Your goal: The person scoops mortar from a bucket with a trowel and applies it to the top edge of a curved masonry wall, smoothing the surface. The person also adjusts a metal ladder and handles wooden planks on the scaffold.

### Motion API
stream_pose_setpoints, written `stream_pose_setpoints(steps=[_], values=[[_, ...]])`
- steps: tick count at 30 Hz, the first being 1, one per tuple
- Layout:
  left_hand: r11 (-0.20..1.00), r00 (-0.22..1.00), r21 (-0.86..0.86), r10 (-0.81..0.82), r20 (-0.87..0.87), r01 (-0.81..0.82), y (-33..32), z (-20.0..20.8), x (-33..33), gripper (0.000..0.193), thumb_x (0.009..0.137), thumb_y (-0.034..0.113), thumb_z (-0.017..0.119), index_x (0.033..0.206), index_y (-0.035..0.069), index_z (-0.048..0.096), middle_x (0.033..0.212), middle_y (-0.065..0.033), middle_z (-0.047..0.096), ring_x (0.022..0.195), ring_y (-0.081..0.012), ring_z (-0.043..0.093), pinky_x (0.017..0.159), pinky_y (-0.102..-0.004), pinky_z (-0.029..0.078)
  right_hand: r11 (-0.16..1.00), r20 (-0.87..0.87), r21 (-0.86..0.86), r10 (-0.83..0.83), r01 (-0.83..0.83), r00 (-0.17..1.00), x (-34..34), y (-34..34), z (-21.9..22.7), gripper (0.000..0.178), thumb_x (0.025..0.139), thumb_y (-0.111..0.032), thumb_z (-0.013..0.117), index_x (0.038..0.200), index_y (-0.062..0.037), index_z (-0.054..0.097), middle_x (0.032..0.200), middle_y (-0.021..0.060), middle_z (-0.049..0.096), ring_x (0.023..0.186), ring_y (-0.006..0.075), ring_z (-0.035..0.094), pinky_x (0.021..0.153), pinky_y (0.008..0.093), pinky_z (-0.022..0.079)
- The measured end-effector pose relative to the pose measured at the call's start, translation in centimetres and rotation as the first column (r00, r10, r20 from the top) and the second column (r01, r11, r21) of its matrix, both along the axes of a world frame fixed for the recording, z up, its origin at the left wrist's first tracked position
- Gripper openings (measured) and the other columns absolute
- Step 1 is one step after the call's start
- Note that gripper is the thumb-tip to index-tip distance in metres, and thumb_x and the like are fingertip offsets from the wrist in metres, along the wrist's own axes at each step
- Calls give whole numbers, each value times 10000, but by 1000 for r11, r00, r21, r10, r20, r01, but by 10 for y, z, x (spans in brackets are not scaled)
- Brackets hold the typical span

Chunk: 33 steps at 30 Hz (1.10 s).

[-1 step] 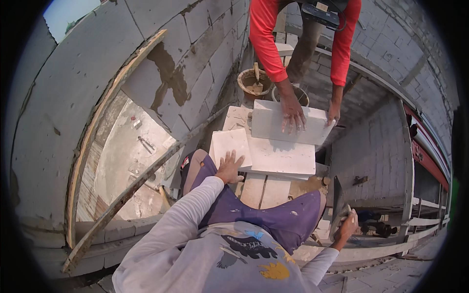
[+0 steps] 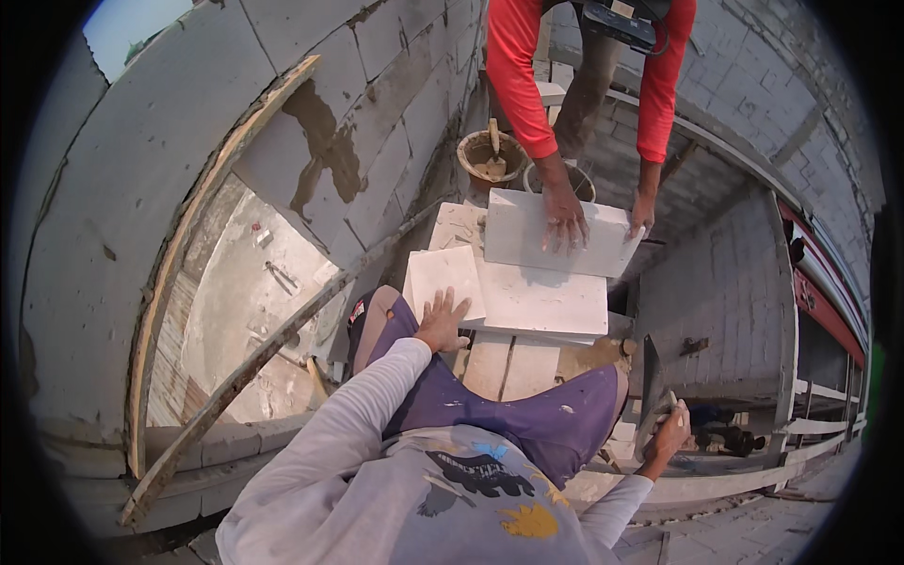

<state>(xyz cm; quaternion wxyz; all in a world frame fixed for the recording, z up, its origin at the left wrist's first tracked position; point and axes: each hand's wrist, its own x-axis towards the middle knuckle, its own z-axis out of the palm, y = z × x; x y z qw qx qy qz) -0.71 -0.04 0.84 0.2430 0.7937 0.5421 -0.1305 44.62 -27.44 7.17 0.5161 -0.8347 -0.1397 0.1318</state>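
Note:
My left hand (image 2: pixel 443 321) lies with fingers spread on a small pale block (image 2: pixel 446 272), its thumb toward the near edge. That block rests on the left part of a larger white block slab (image 2: pixel 551 303). Out to the right, beside my knee, my right hand (image 2: pixel 670 431) is closed round the handle of what looks like a hand saw (image 2: pixel 652 381), its dark blade pointing up and away from me. Across from me, a co-worker in red sleeves (image 2: pixel 521 89) holds a long white block (image 2: pixel 527 232) tilted on the slab with both hands.
Behind the blocks stand a brown bucket (image 2: pixel 474 169) with a trowel in it and a second bucket (image 2: pixel 576 181). A long narrow bar (image 2: pixel 247 375) slants along my left, before an opening in the grey block wall (image 2: pixel 377 122). Planks (image 2: pixel 509 365) lie between my legs.

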Motion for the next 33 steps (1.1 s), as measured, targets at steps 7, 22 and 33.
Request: stream_pose_setpoints(steps=[7,22,33], values=[[999,1000,-32,12,15,-11,0,0,7,1059,801,452,802,1638,232,193,1691,-254,23,1556,-476,18,1232,-616,145,999,10,9,52,-52,999,-4,8,5,433,1042,-392,550,1244,-28,669,633,15,548,471,98,486,411,260,391],[1000,1000,-7,-1,27,1,11,-9,11,1056,806,459,805,1638,247,191,1692,-252,32,1553,-485,35,1220,-634,166,994,117,57,85,-92,989,-34,50,32,493,1043,-359,542,1357,16,611,750,31,611,553,81,508,428,253,402],[1000,999,-15,-24,30,24,13,-9,9,1034,826,459,782,1640,238,184,1686,-269,26,1543,-513,53,1207,-650,190,913,318,64,363,-402,876,-72,93,72,440,1033,-247,558,1355,49,598,1235,164,677,750,160,617,593,268,497]])
